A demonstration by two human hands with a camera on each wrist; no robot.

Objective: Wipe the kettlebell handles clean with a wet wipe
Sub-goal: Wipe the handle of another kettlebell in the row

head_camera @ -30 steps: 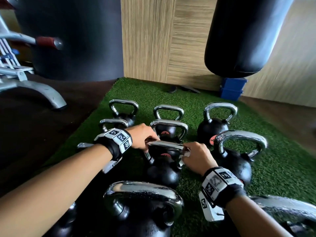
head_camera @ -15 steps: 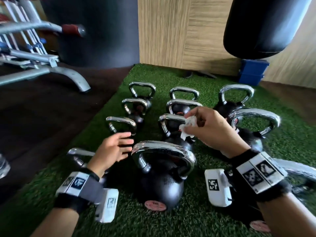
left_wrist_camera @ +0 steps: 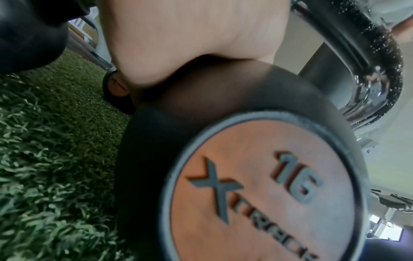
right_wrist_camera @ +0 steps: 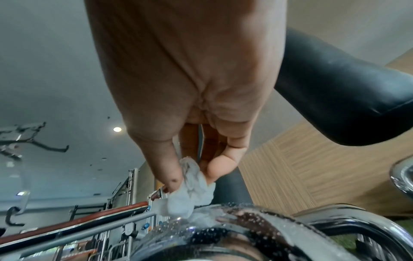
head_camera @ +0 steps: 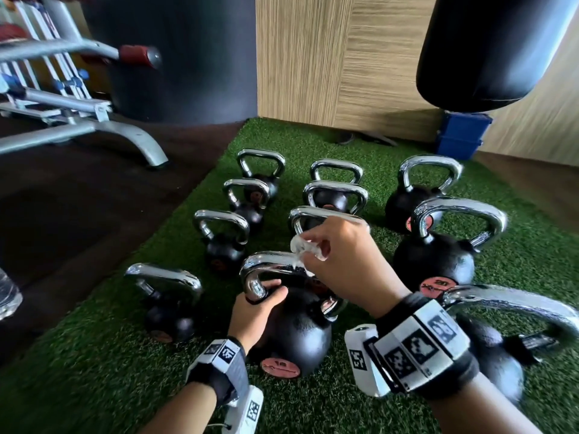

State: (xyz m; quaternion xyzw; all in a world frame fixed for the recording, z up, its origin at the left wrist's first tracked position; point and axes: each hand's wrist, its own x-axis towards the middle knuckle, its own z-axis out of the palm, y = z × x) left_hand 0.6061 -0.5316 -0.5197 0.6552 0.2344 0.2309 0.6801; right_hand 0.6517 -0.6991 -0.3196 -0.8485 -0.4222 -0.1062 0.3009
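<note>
The left hand (head_camera: 257, 311) is curling its fingers round the left upright of the near kettlebell's handle (head_camera: 269, 266), steadying it on the turf (head_camera: 94, 355). The right hand (head_camera: 341, 261) is pinching the wet wipe (head_camera: 305, 250) against the droplet-speckled top bar. Most handles are probably still waiting. Half a second ago the left hand was hovering open and the wipe was raised.

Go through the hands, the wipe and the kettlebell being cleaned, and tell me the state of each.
left hand: grips the handle's left bend.
right hand: pinches the wet wipe.
wet wipe: crumpled, touching the handle top.
16 kettlebell: on the turf.
chrome handle: beaded with droplets.
</note>
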